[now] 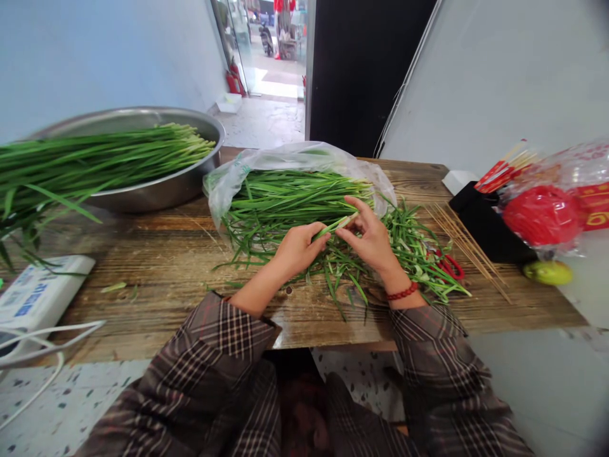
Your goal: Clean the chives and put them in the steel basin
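Observation:
Thin green stalks with pale ends (340, 224) are pinched in my left hand (301, 249), held over the table. My right hand (370, 240) is at their pale tips, thumb and index finger apart on either side of them. Behind both hands, a clear plastic bag (221, 190) holds a pile of long green leaves (290, 193). Loose leaf scraps (413, 244) lie under and to the right of my hands. At the left, a steel basin (157, 193) holds a large bundle of green stalks (137, 155), their pale ends pointing right.
Red-handled scissors (450, 266) and thin wooden sticks (469, 244) lie right of the scraps. Farther right stand a black box (495, 228), a red plastic-wrapped item (545, 216) and a yellow-green fruit (549, 272). A white device (45, 292) with cables sits at the left on the wooden table (176, 298).

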Demonstrator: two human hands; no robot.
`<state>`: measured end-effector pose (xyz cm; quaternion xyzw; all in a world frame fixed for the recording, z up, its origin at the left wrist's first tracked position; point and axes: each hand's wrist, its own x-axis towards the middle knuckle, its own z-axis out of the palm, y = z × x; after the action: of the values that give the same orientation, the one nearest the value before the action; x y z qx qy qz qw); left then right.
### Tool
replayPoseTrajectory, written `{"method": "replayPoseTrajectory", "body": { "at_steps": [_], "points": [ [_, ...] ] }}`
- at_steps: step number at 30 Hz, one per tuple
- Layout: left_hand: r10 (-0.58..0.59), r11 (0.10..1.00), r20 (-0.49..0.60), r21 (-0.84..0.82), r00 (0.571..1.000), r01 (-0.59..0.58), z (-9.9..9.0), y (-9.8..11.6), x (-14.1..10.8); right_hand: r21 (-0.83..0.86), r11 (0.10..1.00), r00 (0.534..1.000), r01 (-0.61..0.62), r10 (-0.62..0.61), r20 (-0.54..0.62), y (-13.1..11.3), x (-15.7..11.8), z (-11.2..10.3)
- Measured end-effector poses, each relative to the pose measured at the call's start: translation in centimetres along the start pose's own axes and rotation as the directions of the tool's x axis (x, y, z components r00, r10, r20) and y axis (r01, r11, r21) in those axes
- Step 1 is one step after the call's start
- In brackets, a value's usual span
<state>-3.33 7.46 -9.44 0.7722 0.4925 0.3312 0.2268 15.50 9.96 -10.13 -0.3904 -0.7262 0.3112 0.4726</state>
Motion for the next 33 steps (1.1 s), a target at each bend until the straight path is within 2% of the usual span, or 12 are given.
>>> {"method": "replayPoseTrajectory", "body": {
  "at_steps": [5, 9, 11, 14, 17, 22, 24, 27, 30, 33],
  "points": [
    [-0.014, 0.991, -0.08, 0.13, 0.997, 0.024, -0.3, 0.0, 0.2, -0.098, 0.994, 0.997, 0.054, -0.049, 0.051, -0.3, 0.1, -0.7],
    [-0.047, 0.981, -0.103, 0.183, 0.994, 0.065, -0.9, -0.5, 0.3, -0.222, 0.97, 0.986, 0.099, -0.127, -0.112, 0.0, 0.3, -2.8],
    [-0.04, 0.976, -0.104, 0.207, 0.994, 0.061, -1.1, -0.7, 0.3, -0.275, 0.955, 0.977, 0.107, -0.153, -0.152, 0.0, 0.3, -3.8],
    [-0.026, 0.97, -0.092, 0.237, 0.995, 0.048, -1.1, -0.6, 0.2, -0.342, 0.921, 0.967, 0.187, -0.233, -0.101, -0.4, 0.4, -4.4],
    [-0.024, 0.97, -0.06, 0.24, 0.998, 0.038, -0.9, -0.4, 0.0, -0.387, 0.879, 0.948, 0.279, -0.315, -0.033, -0.7, 0.4, -3.7],
    [0.005, 0.981, -0.013, 0.195, 1.0, -0.002, -0.5, -0.3, 0.0, -0.427, 0.85, 0.951, 0.308, -0.257, 0.175, -0.3, 0.4, -2.0],
    [0.014, 0.984, -0.025, 0.178, 1.0, -0.009, -0.4, -0.3, 0.0, -0.396, 0.874, 0.958, 0.283, -0.236, 0.163, 0.0, 0.3, -1.5],
    [0.056, 0.977, -0.06, 0.207, 0.997, -0.042, -0.4, -0.3, -0.2, -0.232, 0.953, 0.981, 0.195, -0.191, 0.042, 0.1, 0.2, -0.8],
    [0.135, 0.927, -0.07, 0.362, 0.988, -0.101, -0.5, 0.1, -0.5, -0.027, 0.999, 0.998, 0.04, -0.041, -0.042, 0.0, 0.1, 0.1],
    [0.207, 0.837, -0.039, 0.524, 0.978, -0.156, -0.5, 0.5, -0.9, 0.18, 0.977, 0.99, -0.111, 0.124, -0.066, 0.3, 0.1, 1.0]
  ]
}}
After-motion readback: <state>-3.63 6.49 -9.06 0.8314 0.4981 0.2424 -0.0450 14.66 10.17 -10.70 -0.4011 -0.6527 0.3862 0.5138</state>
